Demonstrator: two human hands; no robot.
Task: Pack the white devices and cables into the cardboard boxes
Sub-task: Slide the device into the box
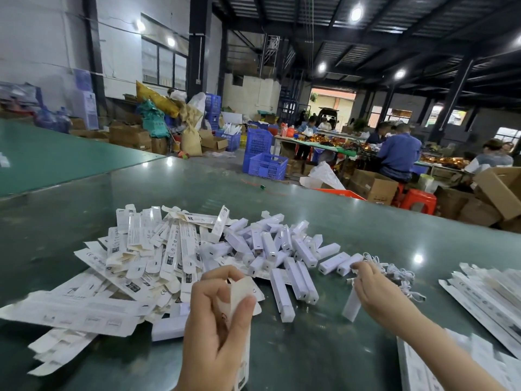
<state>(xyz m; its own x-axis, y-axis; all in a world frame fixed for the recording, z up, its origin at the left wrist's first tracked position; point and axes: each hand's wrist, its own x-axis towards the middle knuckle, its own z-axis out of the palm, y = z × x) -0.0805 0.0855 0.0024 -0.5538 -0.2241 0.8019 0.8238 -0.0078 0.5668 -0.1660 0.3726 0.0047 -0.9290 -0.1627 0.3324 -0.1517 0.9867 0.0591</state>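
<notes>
1. Left hand grips an open box.
2. Right hand pinches a device beside the cables.
3. Devices lie heaped mid-table.

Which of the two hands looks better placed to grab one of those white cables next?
The right hand, probably. It already reaches beside the white cables while holding a white device. The left hand is busy gripping a cardboard box and sits farther away.

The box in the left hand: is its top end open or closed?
Open. The box in the left hand has its top flap raised, with the brown inside showing.
</notes>
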